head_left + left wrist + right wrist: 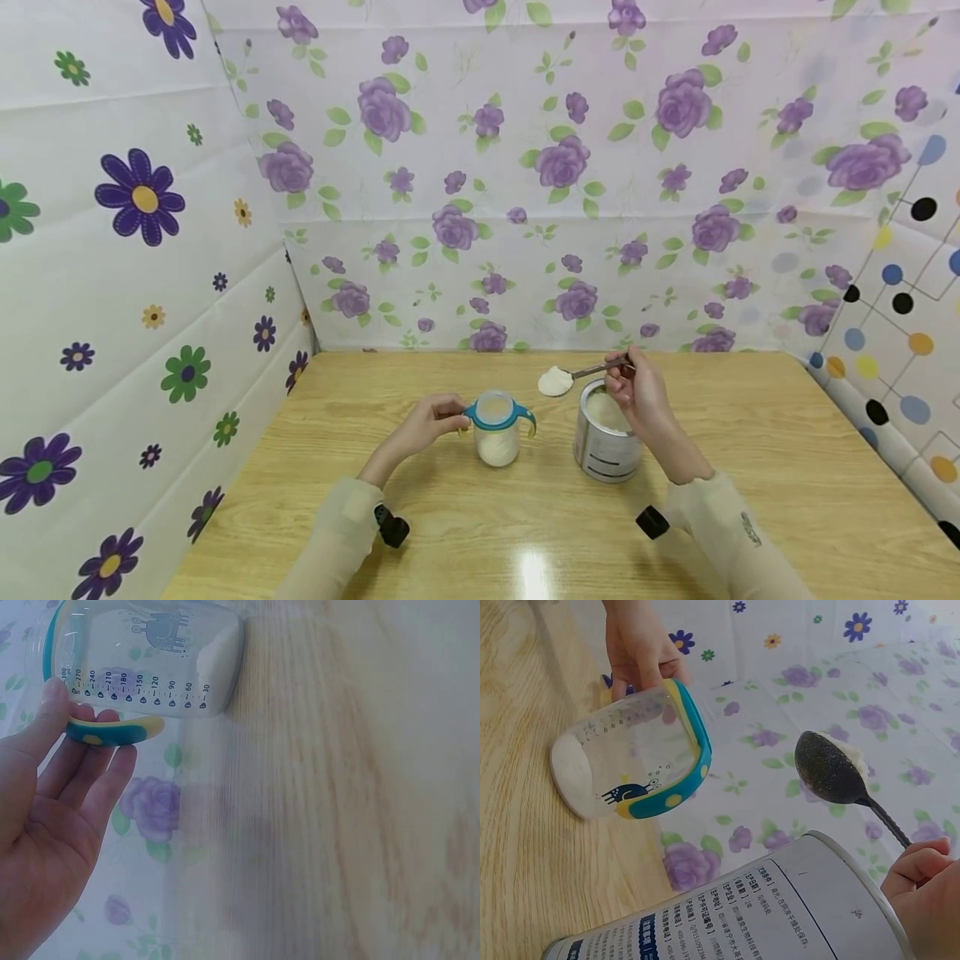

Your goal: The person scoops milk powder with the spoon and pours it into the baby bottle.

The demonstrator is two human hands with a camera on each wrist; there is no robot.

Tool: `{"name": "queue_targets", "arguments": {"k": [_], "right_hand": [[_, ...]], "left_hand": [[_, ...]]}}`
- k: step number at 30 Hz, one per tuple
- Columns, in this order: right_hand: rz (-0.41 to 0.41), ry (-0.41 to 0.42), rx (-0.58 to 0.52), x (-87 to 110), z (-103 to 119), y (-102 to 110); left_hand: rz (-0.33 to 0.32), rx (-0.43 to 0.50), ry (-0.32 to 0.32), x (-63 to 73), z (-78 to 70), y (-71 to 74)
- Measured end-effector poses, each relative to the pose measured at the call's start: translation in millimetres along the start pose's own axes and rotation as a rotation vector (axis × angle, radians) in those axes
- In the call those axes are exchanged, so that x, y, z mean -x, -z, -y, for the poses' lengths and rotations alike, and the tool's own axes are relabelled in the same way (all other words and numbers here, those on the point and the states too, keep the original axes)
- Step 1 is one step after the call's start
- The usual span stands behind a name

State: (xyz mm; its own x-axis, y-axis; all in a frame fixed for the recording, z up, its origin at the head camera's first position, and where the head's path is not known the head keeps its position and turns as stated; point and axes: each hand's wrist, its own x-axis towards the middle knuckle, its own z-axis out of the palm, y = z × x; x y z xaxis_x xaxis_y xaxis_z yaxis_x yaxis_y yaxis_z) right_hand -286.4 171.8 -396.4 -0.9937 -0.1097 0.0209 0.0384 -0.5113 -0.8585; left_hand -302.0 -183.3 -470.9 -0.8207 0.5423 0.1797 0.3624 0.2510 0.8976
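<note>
Clear, straight-sided, with a teal-and-yellow two-handled collar, the baby bottle [497, 447] stands upright on the pale wood-grain worktop [450, 533], between the hands and close beside the left. The left hand [431, 423] pinches one handle between thumb and fingertips, its palm otherwise loose. The right hand [637, 392] has its fingers curled round the stem of a dark, round-bowled spoon [829, 772], raised and heaped with off-white powder [555, 382].

The relation that matters is spoon to bottle: the spoon's long axis runs from the right hand leftward, bowl end towards the bottle and tilted a little down. That bowl hangs higher than the bottle's collar, to its right and somewhat farther from the person — apart from it, not over the mouth. Below the right hand, slightly to its left, stands a whitish cylindrical can [606, 457] with powder inside. A shallow layer of powder lies at the bottle's bottom.

Printed on the bottle is a dark scale, 30 up to 300, beside a blue cartoon animal. The can's label carries Chinese lines — 生产日期 and 保质期 2年 seem legible, and a number starting 400; no brand can be made out.
</note>
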Motion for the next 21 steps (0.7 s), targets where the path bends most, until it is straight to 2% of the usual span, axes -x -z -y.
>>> {"name": "queue_targets", "arguments": {"k": [21], "right_hand": [[0.01,-0.008,0.0,-3.5,-5.0,-6.8]], "left_hand": [[-0.006,-0.003,0.007,-1.2,2.1,1.2]]}}
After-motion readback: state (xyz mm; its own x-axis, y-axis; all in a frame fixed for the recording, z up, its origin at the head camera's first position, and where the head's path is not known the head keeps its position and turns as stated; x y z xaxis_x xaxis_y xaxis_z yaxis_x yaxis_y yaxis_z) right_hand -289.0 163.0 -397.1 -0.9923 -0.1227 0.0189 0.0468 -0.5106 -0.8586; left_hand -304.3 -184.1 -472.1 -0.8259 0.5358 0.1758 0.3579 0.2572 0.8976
